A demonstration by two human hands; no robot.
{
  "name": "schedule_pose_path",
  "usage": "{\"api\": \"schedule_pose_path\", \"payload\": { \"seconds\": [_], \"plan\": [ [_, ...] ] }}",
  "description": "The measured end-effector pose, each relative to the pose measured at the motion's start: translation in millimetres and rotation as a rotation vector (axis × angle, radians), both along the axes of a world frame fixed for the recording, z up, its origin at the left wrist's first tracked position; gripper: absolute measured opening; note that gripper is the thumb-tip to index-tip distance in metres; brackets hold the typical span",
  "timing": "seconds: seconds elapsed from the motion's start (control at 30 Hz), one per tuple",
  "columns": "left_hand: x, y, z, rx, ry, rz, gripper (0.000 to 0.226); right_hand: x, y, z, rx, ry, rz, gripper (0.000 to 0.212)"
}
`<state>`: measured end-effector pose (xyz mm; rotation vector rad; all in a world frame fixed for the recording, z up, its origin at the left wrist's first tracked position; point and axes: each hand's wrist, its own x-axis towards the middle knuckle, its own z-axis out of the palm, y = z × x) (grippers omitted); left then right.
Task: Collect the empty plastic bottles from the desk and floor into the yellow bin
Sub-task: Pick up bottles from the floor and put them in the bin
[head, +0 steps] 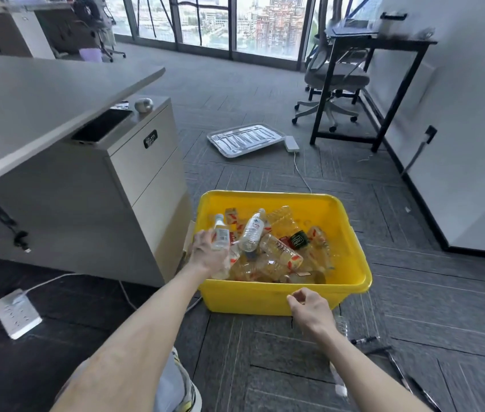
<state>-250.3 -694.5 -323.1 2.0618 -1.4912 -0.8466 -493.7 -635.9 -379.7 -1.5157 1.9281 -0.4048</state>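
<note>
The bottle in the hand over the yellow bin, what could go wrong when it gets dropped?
1. The left hand holds the small bottle close over the left rim of the yellow bin, so it might clip the rim or bounce off the piled bottles onto the floor.
2. What looks like a clear bottle lies on the carpet by the right hand. It is hard to see, so it could get missed or stepped on.
</note>
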Motion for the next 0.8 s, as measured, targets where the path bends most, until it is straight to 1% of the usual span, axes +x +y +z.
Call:
{"api": "schedule_pose_path", "payload": {
  "seconds": [0.1, 0.2, 0.3, 0.47, 0.57, 0.7, 0.8],
  "plan": [
    [-13, 24, -14, 0.111, -0.146, -0.136, 0.062, -1, 7, 2, -0.004, 0.018, 0.007, 0.028],
    [-31, 47, -21, 0.205, -0.229, -0.217, 0.065, -5, 20, 6, -0.021, 0.062, 0.045, 0.028],
    [-56, 68, -20, 0.224, -0.282, -0.300, 0.063, -17, 37, 13, -0.030, 0.100, 0.073, 0.030],
    [-100, 94, -25, 0.230, -0.320, -0.437, 0.062, -51, 64, 15, -0.033, 0.172, 0.057, 0.035],
    [-128, 102, -32, 0.239, -0.333, -0.505, 0.060, -77, 78, 7, -0.014, 0.208, 0.030, 0.033],
    [-165, 108, -55, 0.265, -0.327, -0.588, 0.057, -113, 93, -16, 0.039, 0.240, -0.030, 0.030],
    [-188, 112, -83, 0.327, -0.301, -0.643, 0.056, -139, 100, -45, 0.114, 0.233, -0.074, 0.032]
  ]
}}
